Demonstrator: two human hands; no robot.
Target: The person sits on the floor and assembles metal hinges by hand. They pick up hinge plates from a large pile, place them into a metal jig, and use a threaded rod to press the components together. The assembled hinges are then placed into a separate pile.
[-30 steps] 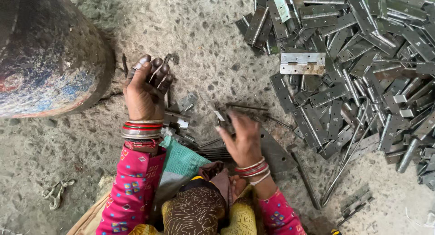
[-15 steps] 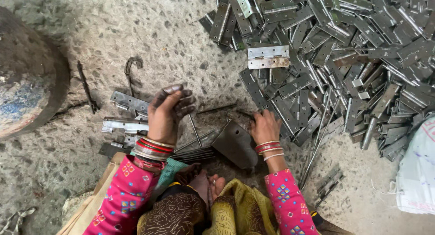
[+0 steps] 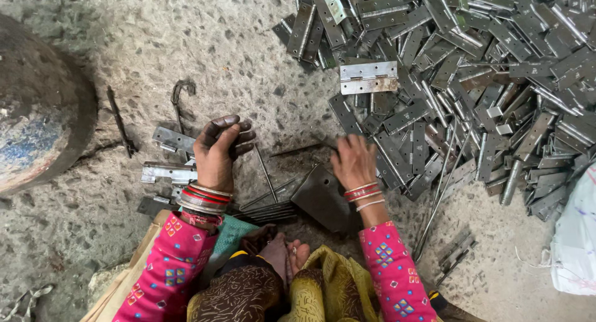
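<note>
My left hand (image 3: pixel 217 153) hovers low over the rough floor with its fingers curled shut; I cannot make out anything inside them. Just left of it lie two flat hinge pieces (image 3: pixel 166 172). A thin metal pin (image 3: pixel 265 174) lies on the floor right beside its fingers. My right hand (image 3: pixel 352 163) is palm down with fingers spread, touching the near edge of a big pile of dark hinge leaves (image 3: pixel 484 80). A dark flat metal plate (image 3: pixel 323 201) rests by my right wrist. A bundle of thin rods (image 3: pixel 268 211) lies between my arms.
A bright assembled hinge (image 3: pixel 368 78) lies on top of the pile. A large rusty round drum (image 3: pixel 37 111) stands at the left. A bent hook (image 3: pixel 180 92) and a short bar (image 3: pixel 121 123) lie near it. A white sack (image 3: pixel 577 235) sits at the right edge.
The view has shifted, so the drum sits farther left. My right hand has gone from the dark plate out to the pile's edge. My left hand has sunk lower and closed.
</note>
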